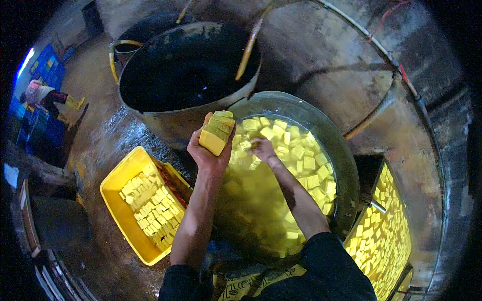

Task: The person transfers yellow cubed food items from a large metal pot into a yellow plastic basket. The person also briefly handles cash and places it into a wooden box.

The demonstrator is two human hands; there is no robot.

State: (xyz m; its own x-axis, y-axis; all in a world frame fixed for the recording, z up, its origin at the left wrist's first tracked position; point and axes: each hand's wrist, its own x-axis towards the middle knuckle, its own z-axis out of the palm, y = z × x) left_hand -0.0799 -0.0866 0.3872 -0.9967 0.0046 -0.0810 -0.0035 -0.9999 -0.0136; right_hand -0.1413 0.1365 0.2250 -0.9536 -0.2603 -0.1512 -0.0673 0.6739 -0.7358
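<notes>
My left hand (211,141) is closed round a short stack of yellow blocks (217,131), which look like tofu, and holds it up by the near side of a large round vat. My right hand (262,149) is at the surface of the yellowish liquid in that vat (348,169), among many floating yellow blocks (309,163); its fingers are partly hidden, and whether they hold a block I cannot tell. Left of my left forearm, a yellow plastic crate (128,225) holds rows of similar blocks (158,218).
A big dark round vat (188,109) stands beyond, with a pipe (248,52) reaching into it. At the right is a tank of many yellow blocks (380,233). A person in yellow boots (41,96) bends near blue crates at the far left. The floor (113,124) is wet.
</notes>
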